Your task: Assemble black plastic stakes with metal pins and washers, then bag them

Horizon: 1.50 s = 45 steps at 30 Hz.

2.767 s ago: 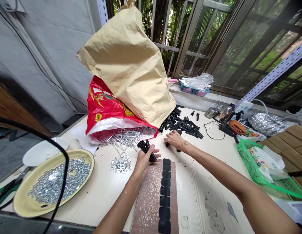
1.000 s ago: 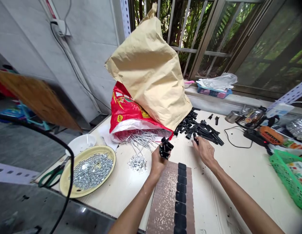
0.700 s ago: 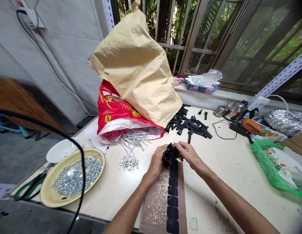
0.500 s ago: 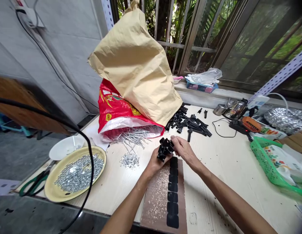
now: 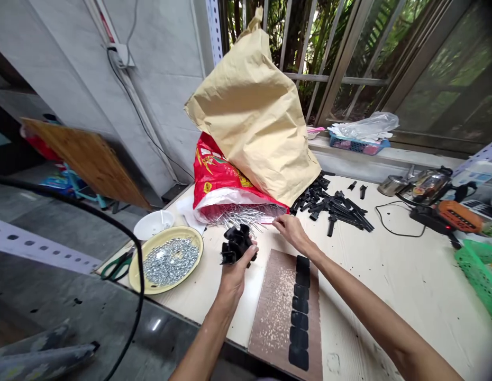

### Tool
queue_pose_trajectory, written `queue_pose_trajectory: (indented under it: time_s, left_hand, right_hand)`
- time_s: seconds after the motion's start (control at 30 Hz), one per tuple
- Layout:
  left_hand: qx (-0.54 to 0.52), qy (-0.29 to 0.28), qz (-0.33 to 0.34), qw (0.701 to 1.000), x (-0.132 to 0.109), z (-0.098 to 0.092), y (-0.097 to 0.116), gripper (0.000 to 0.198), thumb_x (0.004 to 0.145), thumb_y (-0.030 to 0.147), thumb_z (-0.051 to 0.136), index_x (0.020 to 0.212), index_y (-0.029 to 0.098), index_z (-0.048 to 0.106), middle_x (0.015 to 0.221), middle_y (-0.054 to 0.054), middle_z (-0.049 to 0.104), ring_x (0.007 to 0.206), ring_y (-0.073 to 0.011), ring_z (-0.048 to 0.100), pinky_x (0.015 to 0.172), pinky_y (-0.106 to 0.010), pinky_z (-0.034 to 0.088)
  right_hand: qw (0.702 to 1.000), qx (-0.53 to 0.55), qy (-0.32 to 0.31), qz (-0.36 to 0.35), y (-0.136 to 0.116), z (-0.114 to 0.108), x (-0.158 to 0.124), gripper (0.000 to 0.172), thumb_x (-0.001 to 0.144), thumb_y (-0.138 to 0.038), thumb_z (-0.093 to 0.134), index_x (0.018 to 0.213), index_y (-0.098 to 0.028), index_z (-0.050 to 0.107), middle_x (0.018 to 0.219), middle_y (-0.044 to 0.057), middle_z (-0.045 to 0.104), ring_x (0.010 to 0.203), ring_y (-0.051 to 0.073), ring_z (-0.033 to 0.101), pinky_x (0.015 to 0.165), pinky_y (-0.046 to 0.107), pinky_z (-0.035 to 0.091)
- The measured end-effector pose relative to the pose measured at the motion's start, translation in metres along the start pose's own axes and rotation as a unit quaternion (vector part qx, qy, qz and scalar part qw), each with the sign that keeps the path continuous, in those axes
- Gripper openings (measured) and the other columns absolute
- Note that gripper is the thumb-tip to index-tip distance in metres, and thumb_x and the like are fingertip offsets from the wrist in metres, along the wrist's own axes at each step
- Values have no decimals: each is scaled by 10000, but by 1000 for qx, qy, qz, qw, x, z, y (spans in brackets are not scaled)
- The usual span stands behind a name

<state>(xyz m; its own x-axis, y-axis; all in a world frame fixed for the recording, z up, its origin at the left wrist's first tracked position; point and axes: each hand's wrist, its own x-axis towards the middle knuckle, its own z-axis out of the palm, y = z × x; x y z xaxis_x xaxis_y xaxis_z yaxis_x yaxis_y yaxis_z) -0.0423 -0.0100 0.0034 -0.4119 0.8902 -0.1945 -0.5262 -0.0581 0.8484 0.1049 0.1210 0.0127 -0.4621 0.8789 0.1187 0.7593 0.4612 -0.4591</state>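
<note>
My left hand [image 5: 238, 267] is closed around a bunch of black plastic parts [image 5: 237, 242], held up over the table left of the brown board. On that board [image 5: 272, 312] lies a column of black rounded pieces [image 5: 299, 320]. My right hand [image 5: 292, 231] is beside the mouth of a red and white bag [image 5: 222, 177]. Its fingers are bent and pressed together; whatever is between them cannot be made out. Thin metal pins [image 5: 234, 216] spill from the bag just left of those fingertips, partly hidden behind the black parts.
A yellow dish [image 5: 134, 280] of small metal pieces stands at left, near a white bowl [image 5: 145, 228] and green-handled scissors [image 5: 118, 264]. Loose black parts [image 5: 341, 209] lie behind my right hand. A large paper sack [image 5: 265, 106] leans over the red bag. A black cable [image 5: 140, 286] crosses the left foreground.
My hands have moved apart: the left has carried the black parts leftward off the board, and the right has gone to the bag's mouth. The camera view has turned left.
</note>
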Motion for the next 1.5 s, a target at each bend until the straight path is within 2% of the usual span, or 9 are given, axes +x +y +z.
queue_pose_trajectory:
  time_s: [0.23, 0.47, 0.6, 0.73, 0.93, 1.13, 1.27, 1.4, 1.5]
  left_hand:
    - [112, 18, 32, 993, -11, -33, 5, 328, 622, 265, 779, 918, 150, 696, 908, -68, 709, 903, -203, 642, 873, -336, 462]
    - [163, 23, 29, 986, -16, -32, 6, 273, 616, 308, 770, 829, 145, 721, 835, -81, 719, 816, -215, 654, 761, -310, 487]
    - [175, 17, 21, 984, -14, -34, 1, 293, 574, 292, 789, 815, 144, 710, 852, -87, 713, 821, -224, 648, 752, -310, 483]
    - [237, -5, 43, 971, -16, -28, -6, 253, 563, 273, 786, 767, 150, 699, 789, -72, 705, 758, -215, 635, 714, -306, 478]
    - [264, -44, 64, 961, -28, -22, -13, 227, 579, 259, 767, 769, 160, 693, 794, -71, 703, 748, -227, 631, 696, -308, 476]
    - [275, -41, 60, 959, -40, -27, -19, 227, 534, 216, 781, 737, 169, 691, 742, -41, 690, 717, -221, 624, 655, -282, 462]
    - [261, -55, 41, 963, -47, -28, -13, 232, 557, 223, 776, 769, 169, 699, 787, -56, 701, 770, -237, 639, 714, -304, 477]
    - [276, -20, 58, 959, -48, -32, 0, 225, 573, 235, 779, 774, 168, 701, 777, -59, 703, 780, -249, 642, 741, -329, 481]
    - [286, 34, 72, 955, -44, -36, 10, 254, 526, 232, 807, 747, 164, 702, 744, -54, 701, 761, -256, 639, 731, -341, 481]
  right_hand:
    - [993, -92, -70, 24, -17, 42, 36, 157, 844, -186, 497, 883, -122, 634, 962, 139, 641, 874, 230, 598, 726, 285, 395]
    - [985, -142, -96, 25, -10, 13, 6, 336, 782, -24, 431, 1064, -111, 591, 922, 166, 640, 862, 273, 618, 739, 344, 418]
    - [996, 75, -7, -39, -21, -24, -23, 548, 800, -131, 478, 1330, -231, 381, 763, -3, 611, 694, 159, 595, 693, 287, 450]
    - [930, 349, 95, -70, -51, -42, -42, 487, 838, -300, 516, 1299, -237, 372, 747, -31, 575, 614, 118, 560, 606, 269, 482]
    - [896, 422, 98, -96, -73, -34, -62, 608, 816, -272, 576, 1356, -282, 296, 717, -50, 557, 625, 128, 586, 643, 307, 508]
    - [918, 369, 101, -101, -71, -20, -84, 449, 807, -279, 597, 1219, -253, 423, 788, -20, 619, 755, 152, 627, 730, 315, 499]
    - [927, 335, 95, -140, -68, -12, -88, 189, 851, -338, 561, 1007, -237, 596, 917, 29, 653, 877, 173, 621, 798, 332, 486]
    - [934, 309, 119, -136, -56, -10, -65, 257, 911, -381, 460, 946, -212, 650, 976, 52, 656, 937, 176, 596, 827, 315, 462]
    - [980, 163, 107, -50, -40, -1, -31, 290, 919, -368, 439, 917, -172, 653, 918, 64, 659, 866, 169, 592, 771, 278, 447]
